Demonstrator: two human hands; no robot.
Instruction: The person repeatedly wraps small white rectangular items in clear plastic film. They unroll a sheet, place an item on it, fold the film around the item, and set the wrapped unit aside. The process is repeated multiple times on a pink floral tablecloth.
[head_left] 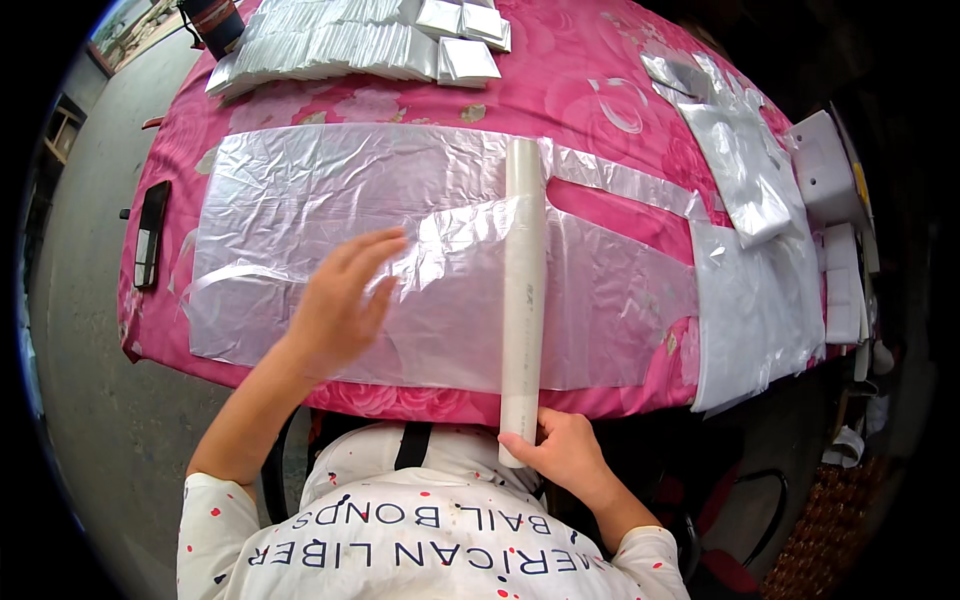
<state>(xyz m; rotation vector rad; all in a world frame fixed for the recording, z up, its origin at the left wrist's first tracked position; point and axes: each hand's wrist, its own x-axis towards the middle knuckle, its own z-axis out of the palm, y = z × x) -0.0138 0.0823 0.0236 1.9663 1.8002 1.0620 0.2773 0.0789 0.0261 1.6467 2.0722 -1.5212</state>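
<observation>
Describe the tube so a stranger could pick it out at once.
On the pink tablecloth, find the big clear sheet in the middle. The tube runs across it, its near end in the right hand. Unlike the flat sheet, it is long, pale and round.

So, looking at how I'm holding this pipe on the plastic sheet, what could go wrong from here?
Your right grip holds the white pipe only at its near end, so the far end might swing and drag the clear plastic sheet askew. The sheet is wrinkled at its upper left, so creases could get pressed in. The narrow plastic strip right of the pipe might tear if snagged.
</observation>
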